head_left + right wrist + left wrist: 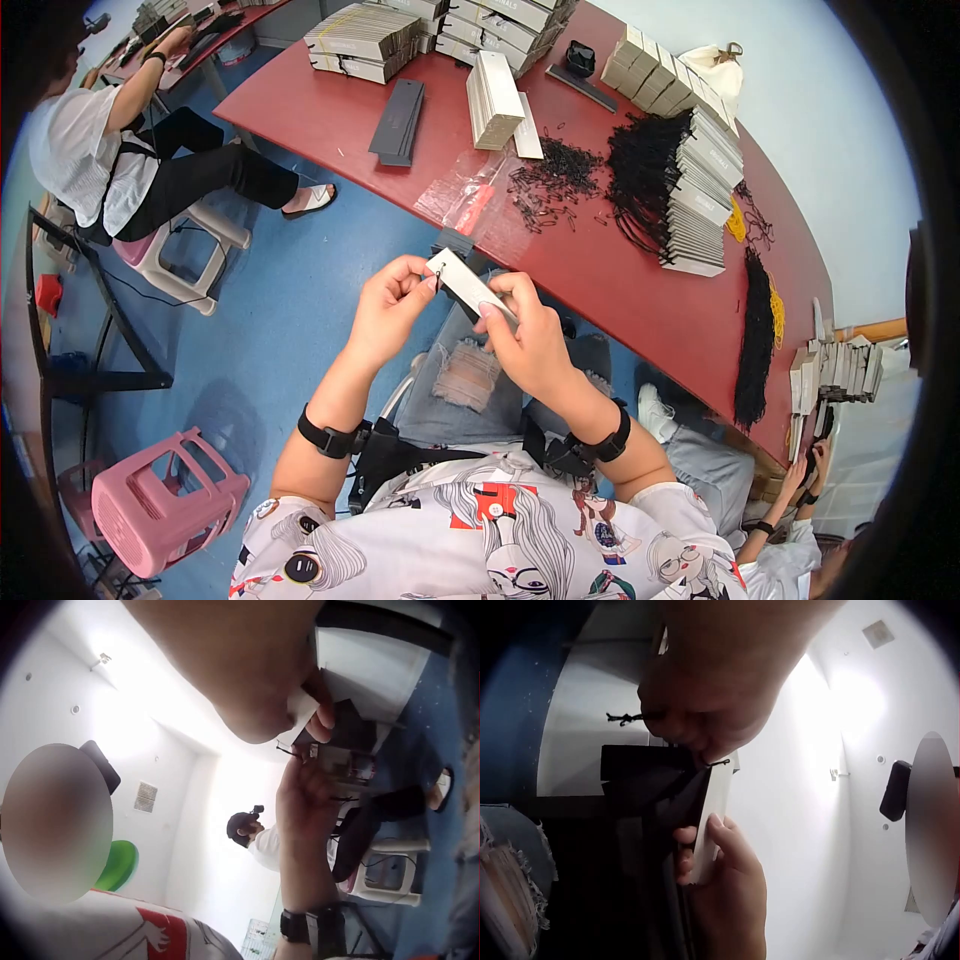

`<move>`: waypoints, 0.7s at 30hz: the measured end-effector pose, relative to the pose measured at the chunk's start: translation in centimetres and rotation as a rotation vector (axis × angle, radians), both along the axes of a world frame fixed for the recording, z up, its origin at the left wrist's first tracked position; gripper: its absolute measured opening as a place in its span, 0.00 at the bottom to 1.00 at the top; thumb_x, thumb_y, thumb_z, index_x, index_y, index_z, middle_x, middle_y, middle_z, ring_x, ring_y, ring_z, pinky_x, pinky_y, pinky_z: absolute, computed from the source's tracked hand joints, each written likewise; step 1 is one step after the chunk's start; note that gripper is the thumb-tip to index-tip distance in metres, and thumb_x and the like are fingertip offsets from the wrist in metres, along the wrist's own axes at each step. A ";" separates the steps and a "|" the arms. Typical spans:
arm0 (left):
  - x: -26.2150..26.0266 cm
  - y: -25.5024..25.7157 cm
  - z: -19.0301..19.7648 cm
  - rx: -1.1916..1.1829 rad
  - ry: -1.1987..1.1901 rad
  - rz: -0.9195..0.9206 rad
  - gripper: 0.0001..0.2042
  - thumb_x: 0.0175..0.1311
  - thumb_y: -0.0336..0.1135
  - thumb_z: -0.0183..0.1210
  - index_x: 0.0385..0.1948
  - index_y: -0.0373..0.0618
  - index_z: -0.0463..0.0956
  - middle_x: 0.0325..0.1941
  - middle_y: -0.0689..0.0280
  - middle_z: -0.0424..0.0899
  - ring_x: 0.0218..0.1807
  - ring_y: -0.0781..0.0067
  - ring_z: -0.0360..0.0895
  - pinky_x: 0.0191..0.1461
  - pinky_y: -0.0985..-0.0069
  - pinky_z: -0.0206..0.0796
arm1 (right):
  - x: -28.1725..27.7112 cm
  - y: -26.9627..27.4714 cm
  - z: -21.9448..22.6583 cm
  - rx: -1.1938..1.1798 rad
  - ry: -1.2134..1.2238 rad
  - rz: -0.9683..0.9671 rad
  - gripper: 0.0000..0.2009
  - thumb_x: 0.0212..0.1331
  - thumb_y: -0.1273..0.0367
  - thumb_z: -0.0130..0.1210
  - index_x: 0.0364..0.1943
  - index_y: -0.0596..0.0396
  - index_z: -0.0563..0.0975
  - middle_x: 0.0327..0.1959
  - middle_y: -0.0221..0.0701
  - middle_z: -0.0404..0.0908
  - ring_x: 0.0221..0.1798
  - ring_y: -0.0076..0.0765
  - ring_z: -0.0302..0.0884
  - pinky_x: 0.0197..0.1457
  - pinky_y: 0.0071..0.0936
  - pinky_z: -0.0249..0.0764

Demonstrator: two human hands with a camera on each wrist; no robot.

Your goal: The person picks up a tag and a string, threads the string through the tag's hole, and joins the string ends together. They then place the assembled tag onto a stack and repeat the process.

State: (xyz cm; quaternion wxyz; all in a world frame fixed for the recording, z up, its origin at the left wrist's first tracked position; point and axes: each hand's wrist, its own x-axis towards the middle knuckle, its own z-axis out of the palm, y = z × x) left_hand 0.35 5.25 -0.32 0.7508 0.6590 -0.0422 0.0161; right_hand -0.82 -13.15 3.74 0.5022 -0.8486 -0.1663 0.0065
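In the head view my right hand grips a white hang tag between thumb and fingers, out past the table's near edge. Dark tags show beneath it. My left hand pinches a thin black cord at the hole in the tag's end. The left wrist view shows a loose end of the black cord sticking out beyond the left hand. There, the right hand holds the lower end of the white tag. In the right wrist view, the left fingertips meet close to the tag.
On the red table lie a black pin pile, a black cord bundle, stacked white tags and dark tags. Tag stacks line the far side. A seated person is at left; a pink stool stands lower left.
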 end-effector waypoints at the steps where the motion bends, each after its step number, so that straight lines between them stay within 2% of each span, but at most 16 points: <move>1: -0.1 0.1 0.5 -0.132 0.057 -0.077 0.03 0.63 0.29 0.53 0.35 0.42 0.72 0.17 0.81 0.62 0.18 0.92 0.54 0.21 0.87 0.44 | 0.1 -0.1 0.2 -0.008 0.040 0.002 0.09 0.59 0.70 0.49 0.41 0.57 0.65 0.18 0.38 0.76 0.23 0.42 0.79 0.26 0.32 0.72; 2: -0.2 0.2 0.7 -0.263 0.114 -0.154 0.03 0.64 0.30 0.52 0.36 0.43 0.71 0.17 0.81 0.62 0.17 0.92 0.53 0.20 0.87 0.44 | 0.1 -0.1 1.0 -0.008 0.040 0.004 0.09 0.59 0.70 0.49 0.41 0.57 0.65 0.18 0.38 0.76 0.23 0.42 0.79 0.26 0.32 0.72; 3: -0.1 0.4 0.3 -0.264 0.114 -0.153 0.03 0.64 0.30 0.52 0.36 0.43 0.71 0.17 0.81 0.62 0.17 0.92 0.53 0.20 0.87 0.44 | -0.1 -0.1 2.3 -0.017 0.186 0.032 0.08 0.59 0.69 0.48 0.39 0.58 0.66 0.16 0.38 0.75 0.22 0.40 0.79 0.25 0.31 0.71; 4: -0.1 0.8 -0.4 -0.327 0.166 -0.228 0.04 0.65 0.32 0.51 0.36 0.44 0.71 0.16 0.81 0.61 0.16 0.92 0.52 0.19 0.87 0.43 | 0.0 -0.2 3.0 -0.027 0.333 0.059 0.08 0.60 0.67 0.48 0.37 0.58 0.68 0.14 0.37 0.74 0.21 0.39 0.78 0.24 0.31 0.71; 5: 0.0 1.0 -0.8 -0.391 0.217 -0.303 0.05 0.66 0.34 0.49 0.35 0.44 0.71 0.16 0.81 0.60 0.16 0.91 0.51 0.18 0.87 0.42 | 0.3 -0.3 3.1 -0.027 0.334 0.059 0.08 0.60 0.67 0.48 0.37 0.58 0.68 0.14 0.37 0.74 0.21 0.39 0.78 0.24 0.31 0.71; 7: -0.3 0.8 -0.9 -0.388 0.212 -0.308 0.06 0.67 0.36 0.49 0.34 0.45 0.70 0.16 0.80 0.59 0.15 0.91 0.50 0.18 0.86 0.41 | 0.9 -0.8 3.0 -0.142 0.450 0.292 0.10 0.61 0.65 0.47 0.32 0.60 0.70 0.12 0.37 0.72 0.18 0.41 0.77 0.24 0.34 0.69; 8: -0.4 0.7 -1.0 -0.383 0.206 -0.313 0.07 0.67 0.37 0.48 0.33 0.45 0.70 0.15 0.80 0.58 0.14 0.90 0.49 0.17 0.86 0.40 | 1.3 -0.8 2.6 -0.291 0.251 0.338 0.12 0.61 0.64 0.47 0.29 0.61 0.71 0.12 0.38 0.71 0.17 0.43 0.75 0.24 0.37 0.68; 9: -0.6 0.6 -1.2 -0.386 0.205 -0.309 0.07 0.67 0.37 0.48 0.33 0.45 0.70 0.15 0.80 0.58 0.14 0.90 0.49 0.17 0.86 0.40 | 1.3 -0.9 2.6 -0.294 0.251 0.342 0.12 0.61 0.64 0.47 0.29 0.61 0.71 0.12 0.38 0.71 0.17 0.43 0.75 0.24 0.37 0.68; 11: -0.9 0.5 -1.7 -0.368 0.155 -0.242 0.07 0.67 0.38 0.48 0.33 0.46 0.70 0.15 0.80 0.58 0.15 0.91 0.49 0.17 0.86 0.39 | 1.3 -0.5 3.1 -0.601 -0.029 0.366 0.11 0.60 0.66 0.48 0.31 0.61 0.71 0.14 0.41 0.72 0.20 0.44 0.76 0.26 0.38 0.68; 12: -1.1 0.4 -1.6 -0.368 0.155 -0.240 0.07 0.67 0.38 0.48 0.33 0.46 0.70 0.15 0.80 0.58 0.15 0.91 0.49 0.17 0.86 0.39 | 1.2 0.0 2.6 -0.600 -0.029 0.367 0.11 0.60 0.66 0.48 0.31 0.61 0.71 0.14 0.41 0.72 0.20 0.44 0.76 0.26 0.38 0.68; 14: -1.7 0.2 -1.1 -0.270 0.130 -0.160 0.07 0.67 0.37 0.47 0.36 0.45 0.70 0.16 0.80 0.59 0.17 0.91 0.52 0.20 0.87 0.43 | 0.5 1.5 1.2 -0.078 0.161 0.216 0.09 0.60 0.67 0.47 0.36 0.61 0.70 0.19 0.42 0.75 0.25 0.44 0.77 0.27 0.37 0.69; 15: -2.0 0.1 -0.8 -0.267 0.128 -0.161 0.07 0.67 0.37 0.47 0.36 0.45 0.70 0.16 0.80 0.59 0.17 0.91 0.52 0.20 0.87 0.43 | -0.1 2.1 0.9 -0.076 0.159 0.215 0.09 0.60 0.67 0.47 0.36 0.61 0.70 0.19 0.42 0.75 0.25 0.44 0.77 0.27 0.37 0.69; 17: -2.5 0.0 -0.1 -0.107 0.075 0.021 0.08 0.67 0.36 0.47 0.40 0.44 0.68 0.18 0.79 0.61 0.21 0.89 0.54 0.24 0.88 0.46 | -1.5 3.1 0.4 0.060 0.205 0.153 0.09 0.59 0.70 0.47 0.40 0.61 0.67 0.24 0.41 0.76 0.26 0.45 0.77 0.29 0.37 0.70; 18: -2.8 0.5 0.1 -0.040 0.077 0.023 0.10 0.67 0.36 0.47 0.45 0.42 0.66 0.21 0.77 0.63 0.24 0.88 0.56 0.28 0.88 0.50 | -1.8 3.3 0.3 0.128 0.232 0.123 0.10 0.58 0.71 0.47 0.42 0.60 0.66 0.26 0.40 0.76 0.26 0.45 0.76 0.30 0.37 0.71; 19: -3.0 1.0 0.6 -0.038 0.079 0.024 0.10 0.67 0.36 0.47 0.45 0.42 0.66 0.21 0.77 0.63 0.24 0.88 0.56 0.28 0.88 0.50 | -1.7 3.2 0.4 0.130 0.234 0.124 0.10 0.58 0.71 0.47 0.42 0.60 0.66 0.26 0.40 0.76 0.26 0.45 0.76 0.30 0.37 0.71; 21: -3.3 1.8 1.9 -0.127 0.055 -0.057 0.13 0.66 0.35 0.48 0.48 0.40 0.66 0.21 0.77 0.64 0.25 0.88 0.57 0.28 0.88 0.50 | -1.6 2.8 0.6 -0.318 -0.338 0.131 0.10 0.56 0.72 0.49 0.40 0.59 0.67 0.25 0.40 0.75 0.26 0.46 0.76 0.30 0.38 0.72</move>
